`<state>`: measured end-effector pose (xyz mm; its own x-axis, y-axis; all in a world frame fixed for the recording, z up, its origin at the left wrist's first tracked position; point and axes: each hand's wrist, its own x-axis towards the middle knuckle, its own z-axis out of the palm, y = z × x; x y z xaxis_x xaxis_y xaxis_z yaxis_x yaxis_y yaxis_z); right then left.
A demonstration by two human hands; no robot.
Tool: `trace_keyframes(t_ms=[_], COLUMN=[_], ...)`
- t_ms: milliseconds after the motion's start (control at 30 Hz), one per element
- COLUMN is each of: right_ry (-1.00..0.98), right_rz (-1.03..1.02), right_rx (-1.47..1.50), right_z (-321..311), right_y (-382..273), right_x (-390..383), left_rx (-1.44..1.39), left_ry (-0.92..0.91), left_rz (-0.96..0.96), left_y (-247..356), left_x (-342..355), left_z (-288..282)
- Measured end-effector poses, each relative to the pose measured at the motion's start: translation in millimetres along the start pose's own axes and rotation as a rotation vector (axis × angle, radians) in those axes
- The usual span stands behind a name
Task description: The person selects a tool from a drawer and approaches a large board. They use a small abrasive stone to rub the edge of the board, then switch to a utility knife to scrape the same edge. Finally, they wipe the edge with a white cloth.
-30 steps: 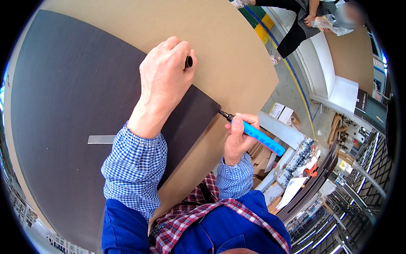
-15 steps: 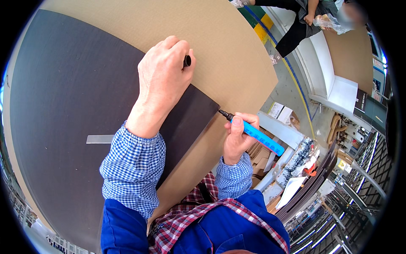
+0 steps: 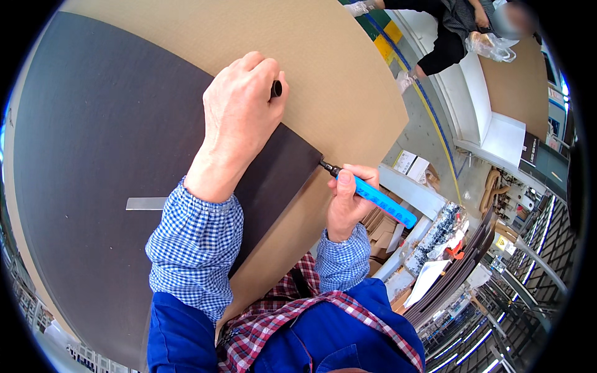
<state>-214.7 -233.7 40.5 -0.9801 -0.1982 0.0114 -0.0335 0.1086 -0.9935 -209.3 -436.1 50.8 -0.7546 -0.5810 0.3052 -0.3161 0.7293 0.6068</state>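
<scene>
A blue marker pen (image 3: 380, 200) with a black tip is gripped in my right hand (image 3: 349, 202). Its tip meets the edge of the dark brown panel (image 3: 99, 130) close to the corner. My left hand (image 3: 242, 118) is closed over the panel's far edge, with a black marker cap (image 3: 276, 89) poking out between thumb and fingers. Under the panel lies a tan cardboard sheet (image 3: 329, 62). A clear plastic strip (image 3: 144, 204) rests on the panel beside my left sleeve.
Past the cardboard, at upper right, a person (image 3: 444, 37) holds a clear plastic bag (image 3: 491, 46) near a white bench (image 3: 504, 137). Right of my right hand stand a pale metal frame (image 3: 401, 189), cardboard scraps (image 3: 380, 227) and a stack of dark panels (image 3: 457, 273).
The marker's tip has shifted very slightly along the panel edge near the corner. My left hand stays in place. The person at upper right has moved a leg and lowered the bag.
</scene>
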Motion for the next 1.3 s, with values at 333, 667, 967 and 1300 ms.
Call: trace_keyframes(t_ms=[333,667,967,1300], right_ry=[0.021,-0.017,0.009,0.091], right_rz=[-0.013,0.002,-0.004,0.061], right_rx=[-0.051,-0.019,-0.029,0.089], right_z=[-2,-5,-5,-15], right_y=[1,0,2,11], right_x=[-1,0,0,-3], left_rx=[-0.006,-0.002,-0.005,-0.032], left_ry=[0.024,0.014,0.011,0.002], left_rz=[0.027,0.014,0.012,-0.015], left_y=[-2,0,0,3], left_x=[-1,-1,-2,-1], left_z=[2,1,1,2])
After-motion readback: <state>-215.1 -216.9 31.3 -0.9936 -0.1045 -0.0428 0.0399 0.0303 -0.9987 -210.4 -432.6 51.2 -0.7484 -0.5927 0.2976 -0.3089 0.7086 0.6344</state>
